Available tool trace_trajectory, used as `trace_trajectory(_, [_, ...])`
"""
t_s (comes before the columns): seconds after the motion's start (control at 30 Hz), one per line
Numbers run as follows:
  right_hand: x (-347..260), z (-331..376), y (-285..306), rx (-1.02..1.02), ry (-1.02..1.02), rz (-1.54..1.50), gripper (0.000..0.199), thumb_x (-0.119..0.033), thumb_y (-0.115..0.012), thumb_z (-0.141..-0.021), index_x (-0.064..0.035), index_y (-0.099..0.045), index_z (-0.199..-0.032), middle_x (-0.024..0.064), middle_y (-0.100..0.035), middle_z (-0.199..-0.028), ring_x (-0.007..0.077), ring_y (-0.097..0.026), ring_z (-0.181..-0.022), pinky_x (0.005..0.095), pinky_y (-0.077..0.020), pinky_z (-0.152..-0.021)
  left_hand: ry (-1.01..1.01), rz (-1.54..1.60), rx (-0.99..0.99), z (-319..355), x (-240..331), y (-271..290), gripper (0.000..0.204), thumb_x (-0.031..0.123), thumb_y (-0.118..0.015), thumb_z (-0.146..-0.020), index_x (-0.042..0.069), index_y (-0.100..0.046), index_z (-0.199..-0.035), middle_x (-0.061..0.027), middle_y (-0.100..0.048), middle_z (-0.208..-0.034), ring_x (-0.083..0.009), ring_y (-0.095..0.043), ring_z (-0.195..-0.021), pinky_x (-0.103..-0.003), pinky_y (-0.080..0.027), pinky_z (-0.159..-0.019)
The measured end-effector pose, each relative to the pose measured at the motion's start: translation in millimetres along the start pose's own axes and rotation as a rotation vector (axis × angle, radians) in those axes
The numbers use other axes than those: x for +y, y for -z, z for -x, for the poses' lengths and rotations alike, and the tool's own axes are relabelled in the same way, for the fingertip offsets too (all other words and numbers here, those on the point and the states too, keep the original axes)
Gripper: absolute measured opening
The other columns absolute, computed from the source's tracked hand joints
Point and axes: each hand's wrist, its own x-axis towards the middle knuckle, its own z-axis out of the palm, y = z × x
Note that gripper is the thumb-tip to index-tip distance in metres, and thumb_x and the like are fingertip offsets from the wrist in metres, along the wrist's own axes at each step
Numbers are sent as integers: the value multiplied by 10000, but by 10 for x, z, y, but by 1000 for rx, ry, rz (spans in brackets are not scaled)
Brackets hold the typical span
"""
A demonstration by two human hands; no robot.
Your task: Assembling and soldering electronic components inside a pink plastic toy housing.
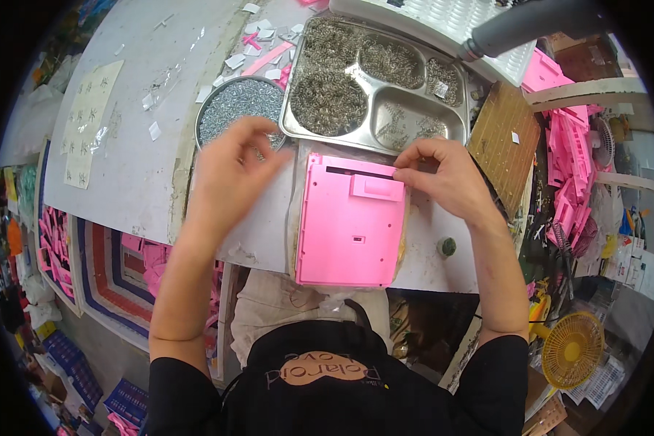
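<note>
A pink flat plastic housing (341, 232) lies in front of me at the near edge of the table, with a dark slot along its far end and a raised rectangular block below it. My right hand (447, 174) is at the housing's far right corner, thumb and forefinger drawn together beside the slot; anything between them is too small to make out. Over the near right side of a round dish (199, 116) of small silvery metal parts (240, 109), my left hand (232, 174) hovers with curled fingers. Motion smears those fingers, so a hold cannot be told.
Behind the housing stands a compartmented steel tray (374, 109) of small springs (329, 102). A grey tool (530, 29) reaches in at the far right. Pink plastic parts (570, 167) are piled at right, near a yellow fan (572, 350). A dark green round object (447, 247) sits right of the housing.
</note>
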Motion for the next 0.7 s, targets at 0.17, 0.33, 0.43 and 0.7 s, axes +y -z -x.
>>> trace_trajectory(0.17, [-417, -227, 64, 137, 377, 370, 118, -148, -756, -796, -57, -756, -871, 85, -718, -815, 265, -619, -867, 405, -520, -772, -229, -714, 145, -158, -435, 434, 154, 117, -775, -827, 56, -704, -949, -60, -650, -888, -258, -620, -892, -396, -474, -793])
trace_trajectory(0.33, [-908, -969, -819, 206, 939, 678, 89, -150, -747, -813, -73, -749, -857, 59, -726, -881, 245, -624, -982, 402, -502, -855, -211, -618, 136, -181, -512, 380, 76, 151, -733, -853, 83, -706, -871, -83, -651, -919, -318, -625, -962, -463, -456, -852])
trace_trajectory(0.43, [-1085, -1366, -1218, 200, 969, 998, 112, -183, -708, -832, -91, -771, -836, 58, -742, -880, 266, -638, -1014, 427, -498, -858, -238, -653, 210, -207, -522, 400, 96, 161, -685, -907, 65, -682, -910, -105, -644, -936, -333, -619, -945, -474, -448, -828])
trace_trajectory(0.7, [-1170, -1526, -1174, 124, 787, 1082, 151, -199, -668, -840, -112, -772, -773, 23, -753, -848, 255, -641, -1053, 457, -461, -812, -370, -491, 114, 2, -262, 207, 86, 103, -644, -931, 25, -626, -961, -147, -606, -938, -363, -592, -932, -469, -437, -825])
